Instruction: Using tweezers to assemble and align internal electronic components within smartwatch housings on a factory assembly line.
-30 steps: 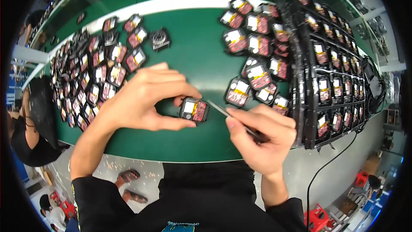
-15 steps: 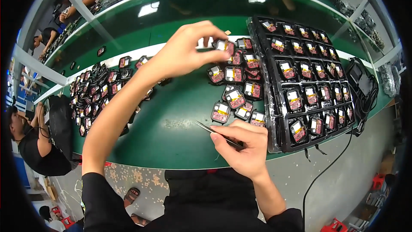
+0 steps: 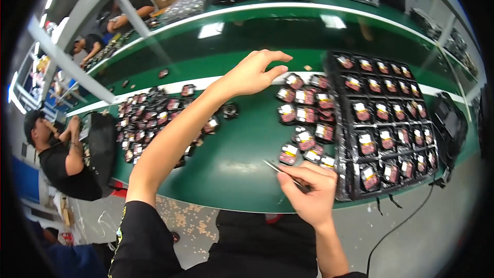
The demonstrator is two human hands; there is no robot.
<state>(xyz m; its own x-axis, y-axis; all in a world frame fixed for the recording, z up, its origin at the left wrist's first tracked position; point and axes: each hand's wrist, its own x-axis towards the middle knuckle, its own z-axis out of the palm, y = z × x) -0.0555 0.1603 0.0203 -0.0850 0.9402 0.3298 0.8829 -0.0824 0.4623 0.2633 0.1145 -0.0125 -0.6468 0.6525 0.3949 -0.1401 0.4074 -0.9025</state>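
Note:
My left hand is stretched across the bench with its fingers apart and nothing in them. Just past its fingertips lies a small black-cased device with an exposed red circuit board, on the back of a loose group of similar units. My right hand is closed round a pair of metal tweezers, whose tips point up and left over the green bench. Close to that hand, at the front of the group, sits another such unit.
A black compartment tray filled with the same units stands to the right. Black cabled equipment lies beyond it. A heap of units covers the left of the bench. A co-worker sits at far left.
My left hand has let go of the circuit-board device, which now rests at the back of the group. My right hand still holds the tweezers. The whole view has shifted.

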